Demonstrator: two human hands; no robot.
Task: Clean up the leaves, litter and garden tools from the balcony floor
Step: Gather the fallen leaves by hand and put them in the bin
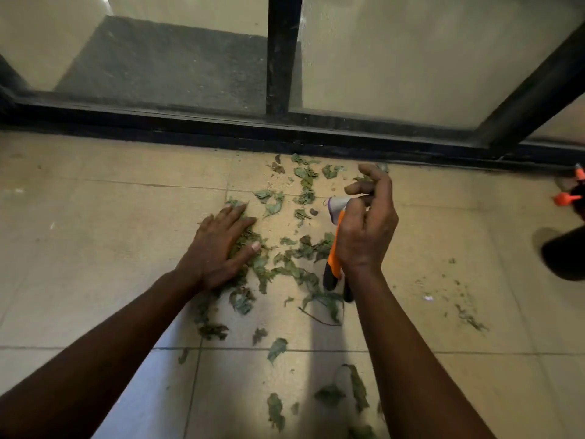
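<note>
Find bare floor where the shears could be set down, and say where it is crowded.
Bare tiles lie left of the left hand, up to the door track, and between the right hand gripping the shears and the dark object at the right edge. Leaves crowd the middle.

No readable text, numbers or brands anywhere. The white-and-purple scrap [337, 206] pinched in my right hand [367, 231] looks like packaging, but its print is too blurred to read. I can't make out any marking on the orange-handled tool [335, 259] I grip with it.
</note>
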